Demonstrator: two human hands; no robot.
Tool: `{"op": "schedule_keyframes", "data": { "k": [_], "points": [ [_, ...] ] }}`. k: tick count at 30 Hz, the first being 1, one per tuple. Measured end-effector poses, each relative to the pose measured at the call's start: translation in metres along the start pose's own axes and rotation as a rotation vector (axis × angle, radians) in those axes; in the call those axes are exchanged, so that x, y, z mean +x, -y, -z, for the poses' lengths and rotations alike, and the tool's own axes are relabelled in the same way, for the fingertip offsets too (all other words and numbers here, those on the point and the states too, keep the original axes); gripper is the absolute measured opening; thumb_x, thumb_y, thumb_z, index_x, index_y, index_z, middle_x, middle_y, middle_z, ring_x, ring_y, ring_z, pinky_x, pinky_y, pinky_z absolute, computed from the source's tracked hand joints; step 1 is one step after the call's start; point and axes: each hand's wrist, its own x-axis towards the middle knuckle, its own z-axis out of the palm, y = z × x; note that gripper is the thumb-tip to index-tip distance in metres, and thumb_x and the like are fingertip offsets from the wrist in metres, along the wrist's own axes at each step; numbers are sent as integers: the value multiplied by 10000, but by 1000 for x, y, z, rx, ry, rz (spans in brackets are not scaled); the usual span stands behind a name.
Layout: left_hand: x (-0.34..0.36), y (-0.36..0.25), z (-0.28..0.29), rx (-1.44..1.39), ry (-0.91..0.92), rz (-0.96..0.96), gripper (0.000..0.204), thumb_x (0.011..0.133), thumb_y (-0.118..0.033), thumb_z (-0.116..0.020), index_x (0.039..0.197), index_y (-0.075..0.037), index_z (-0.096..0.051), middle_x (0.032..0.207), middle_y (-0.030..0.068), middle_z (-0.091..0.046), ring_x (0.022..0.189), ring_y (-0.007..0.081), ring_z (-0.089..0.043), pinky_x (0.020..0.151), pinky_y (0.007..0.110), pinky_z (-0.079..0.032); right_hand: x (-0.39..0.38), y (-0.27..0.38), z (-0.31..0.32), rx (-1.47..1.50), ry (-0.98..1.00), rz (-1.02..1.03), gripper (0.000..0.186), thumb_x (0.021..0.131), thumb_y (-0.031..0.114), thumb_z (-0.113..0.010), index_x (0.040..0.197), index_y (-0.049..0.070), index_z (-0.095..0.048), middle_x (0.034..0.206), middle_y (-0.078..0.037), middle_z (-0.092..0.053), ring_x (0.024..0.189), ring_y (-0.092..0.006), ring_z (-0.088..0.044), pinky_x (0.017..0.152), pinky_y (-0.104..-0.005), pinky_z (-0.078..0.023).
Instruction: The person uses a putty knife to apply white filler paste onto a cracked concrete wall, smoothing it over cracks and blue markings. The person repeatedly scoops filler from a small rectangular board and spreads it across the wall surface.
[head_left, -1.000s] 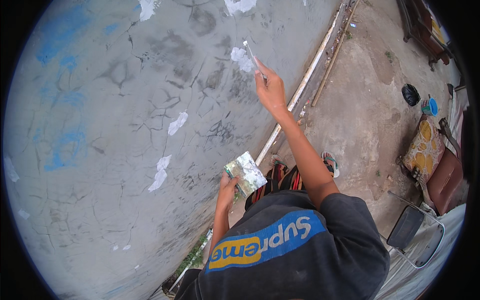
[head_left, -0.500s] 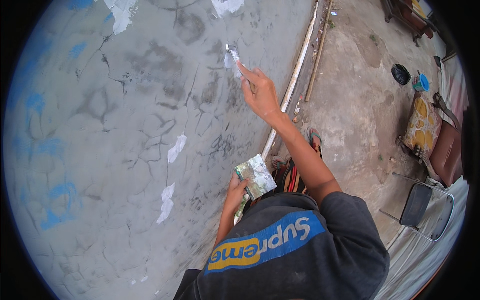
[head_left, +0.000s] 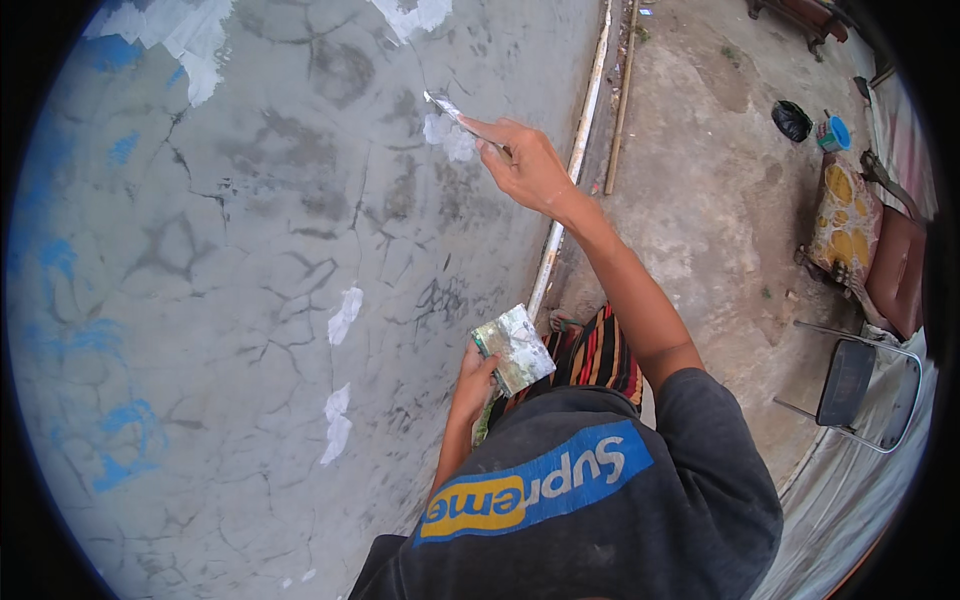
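Note:
My right hand [head_left: 523,165] is closed on a narrow putty knife [head_left: 450,110], its white-smeared blade at the cracked grey wall [head_left: 260,300], just above a small white patch [head_left: 450,140]. My left hand [head_left: 474,372] grips a square board [head_left: 513,348] smeared with whitish filler, held low near my striped legwear [head_left: 610,355]. Other white patches [head_left: 345,315] run along the cracks, with larger ones at the top and blue paint marks at the left.
A white pipe [head_left: 590,100] and a wooden pole [head_left: 620,110] lie along the wall's foot. On the concrete floor [head_left: 700,240] at right are a black bag [head_left: 791,120], blue bucket [head_left: 840,134], cushioned brown chair [head_left: 890,285], folding chair [head_left: 845,382] and, farther back, wooden furniture [head_left: 805,20].
My right hand and knife have moved left, the blade turning more slanted on the wall. My left hand with the board has shifted slightly right. The view has shifted along the wall.

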Motion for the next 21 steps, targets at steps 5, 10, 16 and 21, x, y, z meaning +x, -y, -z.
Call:
{"op": "schedule_keyframes", "data": {
  "k": [5,10,16,21],
  "points": [
    [-3,8,-3,-34,4,-1,414,917,-136,-514,1321,-86,-444,1121,-7,-609,870,44,-531,583,186,-330,-14,16,5,-34,134,-51,383,917,66,-526,1291,104,-597,746,-113,-513,617,-189,-426,600,-319,-399],
    [-1,7,-4,5,43,2,413,919,-127,-509,1323,-81,-437,1135,-6,-601,885,50,-534,587,190,-340,-7,12,10,12,-93,-104,376,915,72,-526,1284,94,-598,722,-126,-489,617,-207,-451,614,-324,-412],
    [-4,11,-6,-47,7,-11,431,922,-117,-502,1344,-80,-423,1156,12,-594,920,72,-548,589,199,-354,4,27,-42,5,-226,-139,386,915,53,-526,1296,76,-582,720,-143,-492,600,-228,-466,624,-337,-432],
    [-3,19,-5,-5,7,10,432,919,-115,-506,1343,-85,-427,1144,7,-592,911,68,-544,583,197,-345,-16,34,-60,18,-104,-183,399,902,31,-548,1301,28,-563,763,-162,-520,610,-246,-481,621,-349,-434]
  ]
}}
